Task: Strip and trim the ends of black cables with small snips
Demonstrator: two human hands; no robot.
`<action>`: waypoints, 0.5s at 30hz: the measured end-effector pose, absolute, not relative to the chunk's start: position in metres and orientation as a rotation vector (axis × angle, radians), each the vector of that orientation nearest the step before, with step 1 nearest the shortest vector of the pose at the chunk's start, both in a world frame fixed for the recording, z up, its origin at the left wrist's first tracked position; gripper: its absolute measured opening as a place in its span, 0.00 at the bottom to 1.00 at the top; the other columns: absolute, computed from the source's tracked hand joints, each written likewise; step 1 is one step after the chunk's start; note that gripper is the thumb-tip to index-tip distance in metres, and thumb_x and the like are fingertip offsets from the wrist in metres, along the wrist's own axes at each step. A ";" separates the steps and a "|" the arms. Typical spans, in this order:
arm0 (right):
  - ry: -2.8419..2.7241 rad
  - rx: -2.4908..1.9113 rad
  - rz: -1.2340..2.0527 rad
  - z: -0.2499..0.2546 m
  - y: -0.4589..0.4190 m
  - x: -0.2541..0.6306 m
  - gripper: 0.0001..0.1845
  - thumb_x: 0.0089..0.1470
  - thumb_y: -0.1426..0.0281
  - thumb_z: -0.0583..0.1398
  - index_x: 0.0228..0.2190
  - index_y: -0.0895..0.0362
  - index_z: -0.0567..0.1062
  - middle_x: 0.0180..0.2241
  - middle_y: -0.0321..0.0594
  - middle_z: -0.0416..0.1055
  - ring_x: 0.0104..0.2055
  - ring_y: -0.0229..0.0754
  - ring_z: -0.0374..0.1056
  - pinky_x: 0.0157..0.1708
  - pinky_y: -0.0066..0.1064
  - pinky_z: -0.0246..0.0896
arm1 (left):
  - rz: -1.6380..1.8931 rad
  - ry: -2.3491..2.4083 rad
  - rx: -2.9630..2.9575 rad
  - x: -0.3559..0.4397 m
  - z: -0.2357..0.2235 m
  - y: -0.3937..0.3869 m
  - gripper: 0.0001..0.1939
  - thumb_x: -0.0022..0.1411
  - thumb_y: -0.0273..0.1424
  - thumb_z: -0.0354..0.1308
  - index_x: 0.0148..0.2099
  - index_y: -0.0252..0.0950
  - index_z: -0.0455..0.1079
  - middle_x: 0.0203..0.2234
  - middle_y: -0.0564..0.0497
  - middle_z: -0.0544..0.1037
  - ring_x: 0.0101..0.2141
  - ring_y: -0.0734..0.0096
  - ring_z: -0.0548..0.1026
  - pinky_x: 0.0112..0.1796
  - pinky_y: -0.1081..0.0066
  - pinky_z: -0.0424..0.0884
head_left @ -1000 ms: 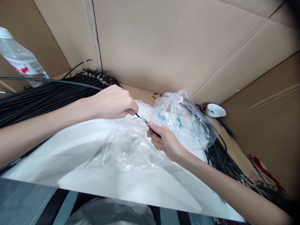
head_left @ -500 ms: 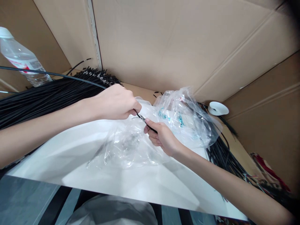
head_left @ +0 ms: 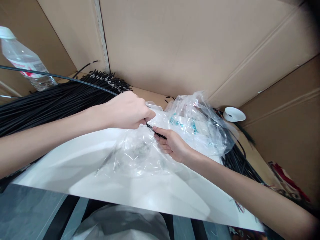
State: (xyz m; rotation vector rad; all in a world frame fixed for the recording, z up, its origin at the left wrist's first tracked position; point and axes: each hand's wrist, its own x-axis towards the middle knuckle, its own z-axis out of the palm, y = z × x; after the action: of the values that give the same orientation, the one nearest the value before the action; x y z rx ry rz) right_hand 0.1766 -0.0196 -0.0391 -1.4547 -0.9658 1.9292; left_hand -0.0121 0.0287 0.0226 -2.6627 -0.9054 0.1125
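My left hand (head_left: 130, 110) is closed around a black cable (head_left: 85, 83), which trails from it up to the left edge. The cable's tip comes out below my left fingers toward my right hand (head_left: 172, 143). There my right thumb and fingers pinch the cable's black end. A short lighter stretch shows on the cable between the hands, too small to make out clearly. Both hands are above a crumpled clear plastic bag (head_left: 135, 156) on the white tabletop sheet (head_left: 140, 193).
A thick bundle of black cables (head_left: 62, 96) lies at left, beside a water bottle (head_left: 27, 60). At right are another clear bag (head_left: 200, 126) with teal print, a white bowl (head_left: 234, 115) and more black cables (head_left: 237, 166). Cardboard walls (head_left: 175, 50) enclose the table.
The view has shifted slightly. My hands have stayed close together on the cable, and the angle of the black end in my right fingers has changed a little.
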 end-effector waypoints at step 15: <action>-1.085 -1.451 1.927 -0.055 -0.015 0.177 0.21 0.65 0.63 0.54 0.22 0.55 0.61 0.16 0.27 0.45 0.17 0.30 0.34 0.15 0.27 0.29 | 0.084 -0.911 -2.772 -0.018 0.009 0.032 0.07 0.58 0.23 0.56 0.31 0.39 0.73 0.21 0.55 0.74 0.20 0.73 0.63 0.26 0.70 0.45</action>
State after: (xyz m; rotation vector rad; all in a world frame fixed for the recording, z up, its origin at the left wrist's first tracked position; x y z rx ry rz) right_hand 0.1768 -0.0154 -0.0552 -1.4513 -1.0847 1.9273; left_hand -0.0181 0.0319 0.0092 -2.7717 -0.9113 0.0844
